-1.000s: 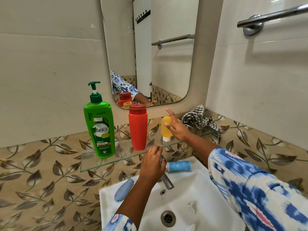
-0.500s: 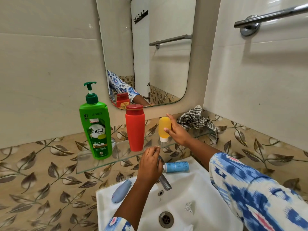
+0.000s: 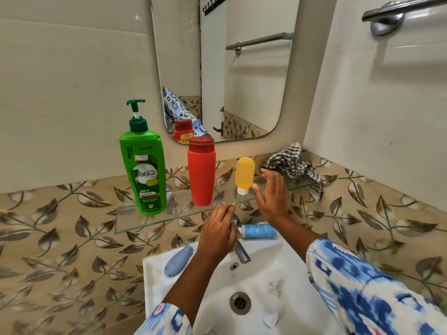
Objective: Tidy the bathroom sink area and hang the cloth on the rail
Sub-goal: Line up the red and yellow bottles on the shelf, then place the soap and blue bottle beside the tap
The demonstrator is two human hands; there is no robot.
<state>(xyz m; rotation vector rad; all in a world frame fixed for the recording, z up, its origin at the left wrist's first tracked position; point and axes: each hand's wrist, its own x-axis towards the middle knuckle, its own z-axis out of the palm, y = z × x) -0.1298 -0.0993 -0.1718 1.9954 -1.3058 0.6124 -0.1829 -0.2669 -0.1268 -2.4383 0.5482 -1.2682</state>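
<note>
- Cloth (image 3: 294, 164), striped grey and white, lies crumpled at the right end of the glass shelf (image 3: 150, 221), one corner drooping over the edge; bunched, so no clear long axis
- Rail (image 3: 406, 7) runs across the right wall, bare
- Right hand (image 3: 273, 197) is spread open beside the yellow bottle (image 3: 244, 174), holding nothing
- Left hand (image 3: 216, 234) curls around the tap (image 3: 239, 250)

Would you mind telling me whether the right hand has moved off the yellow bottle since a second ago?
Yes. The right hand has let go and opened, drawing back to the right of the yellow bottle, which stands cap-down on the glass shelf.
</note>
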